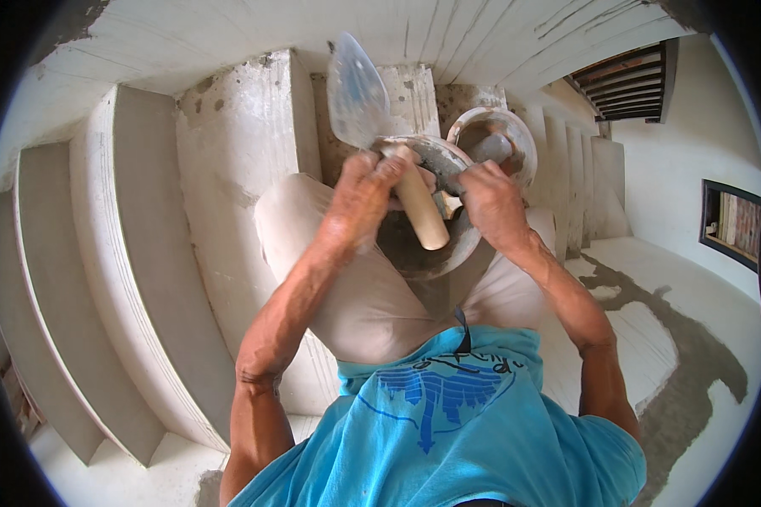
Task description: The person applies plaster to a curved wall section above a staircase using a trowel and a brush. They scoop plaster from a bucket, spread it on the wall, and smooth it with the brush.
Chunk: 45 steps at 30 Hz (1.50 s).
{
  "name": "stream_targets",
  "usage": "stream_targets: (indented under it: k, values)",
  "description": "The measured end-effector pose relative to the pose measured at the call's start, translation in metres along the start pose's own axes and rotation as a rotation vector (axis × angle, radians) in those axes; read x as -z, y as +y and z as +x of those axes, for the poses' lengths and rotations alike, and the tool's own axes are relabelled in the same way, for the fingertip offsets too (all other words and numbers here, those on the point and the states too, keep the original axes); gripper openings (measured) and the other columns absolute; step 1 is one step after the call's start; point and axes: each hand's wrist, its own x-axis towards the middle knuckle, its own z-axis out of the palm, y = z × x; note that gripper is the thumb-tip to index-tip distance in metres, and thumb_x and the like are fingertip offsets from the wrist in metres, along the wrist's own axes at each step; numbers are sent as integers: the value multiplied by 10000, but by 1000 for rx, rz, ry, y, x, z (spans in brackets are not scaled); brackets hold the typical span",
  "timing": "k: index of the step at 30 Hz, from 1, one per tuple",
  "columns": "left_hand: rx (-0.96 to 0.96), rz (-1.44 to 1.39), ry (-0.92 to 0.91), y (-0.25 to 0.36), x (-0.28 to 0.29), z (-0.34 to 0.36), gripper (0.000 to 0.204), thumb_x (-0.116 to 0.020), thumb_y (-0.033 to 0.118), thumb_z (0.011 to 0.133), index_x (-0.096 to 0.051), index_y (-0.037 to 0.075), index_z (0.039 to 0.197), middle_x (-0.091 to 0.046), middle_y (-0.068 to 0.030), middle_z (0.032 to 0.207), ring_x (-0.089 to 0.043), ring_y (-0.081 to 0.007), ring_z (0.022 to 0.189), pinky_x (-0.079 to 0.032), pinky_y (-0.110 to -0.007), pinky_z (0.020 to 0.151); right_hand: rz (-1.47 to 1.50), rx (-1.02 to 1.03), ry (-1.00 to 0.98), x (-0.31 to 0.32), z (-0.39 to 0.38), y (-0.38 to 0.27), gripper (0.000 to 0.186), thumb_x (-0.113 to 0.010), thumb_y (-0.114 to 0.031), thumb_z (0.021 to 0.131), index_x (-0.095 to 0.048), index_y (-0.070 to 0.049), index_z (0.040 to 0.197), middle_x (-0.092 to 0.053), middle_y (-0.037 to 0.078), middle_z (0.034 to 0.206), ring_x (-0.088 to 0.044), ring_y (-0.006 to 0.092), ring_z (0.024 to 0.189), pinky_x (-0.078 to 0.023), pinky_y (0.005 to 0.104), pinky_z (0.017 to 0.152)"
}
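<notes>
A trowel (358, 97) with a pale, pointed blade and a light wooden handle is in my left hand (364, 194), whose fingers close near the neck. The blade points up and away; the handle slants back over a round bucket (458, 253) standing between my knees. My right hand (495, 207) is closed at the bucket's right rim. From it a short tool that looks like a brush (448, 204) reaches over the bucket toward the trowel handle. The brush's handle is hidden by my fingers. Dark grey material lies inside the bucket.
Beyond my right hand stands a second bucket (526, 139) with a greyish, blurred object (492, 149) in it. Concrete steps (156, 228) run down the left side; more steps (566, 177) are on the right. A wet-looking grey patch (685, 363) marks the pale surface at right.
</notes>
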Motion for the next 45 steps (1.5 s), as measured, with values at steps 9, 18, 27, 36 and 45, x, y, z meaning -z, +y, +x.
stream_targets:
  k: [9, 18, 27, 36, 45]
  values:
    - [69, 288, 80, 81, 42, -29, 546, -629, 463, 961, -579, -3, 1241, -616, -58, 823, -609, -121, 627, -546, -277, 503, -953, 427, -548, -43, -17, 8, 121, -658, -225, 731, -670, -106, 751, -549, 25, 727, -498, 219, 877, -365, 385, 792]
    - [114, 998, -23, 103, 64, -52, 630, -745, 235, 749, -558, 3, 1305, -653, -188, 1036, -656, -270, 846, -567, -388, 779, -808, 303, -494, -51, -25, 12, 136, -645, -207, 786, -649, -78, 829, -577, 50, 770, -575, 198, 793, -435, 344, 650]
    - [111, 1259, -118, 111, 57, -40, 577, -727, 114, 738, -583, 30, 1291, -695, -193, 1142, -715, -247, 883, -582, -373, 809, -601, 163, -418, -65, -2, 8, 130, -663, -86, 782, -681, -50, 906, -670, 113, 776, -709, 242, 748, -549, 343, 585]
    - [162, 1415, -339, 102, 43, -9, 458, -727, 213, 756, -627, -13, 1142, -691, -191, 971, -672, -319, 940, -540, -423, 867, -326, 30, -467, -82, -7, 19, 75, -628, -32, 804, -700, -13, 807, -702, 174, 803, -725, 301, 762, -582, 404, 651]
    - [308, 1492, -413, 87, 23, 8, 455, -719, 151, 746, -635, 25, 1175, -697, -185, 1053, -673, -314, 1008, -538, -411, 923, -175, -313, -332, 30, -34, -13, 149, -608, -32, 847, -686, -25, 974, -710, 192, 847, -716, 365, 762, -566, 466, 655]
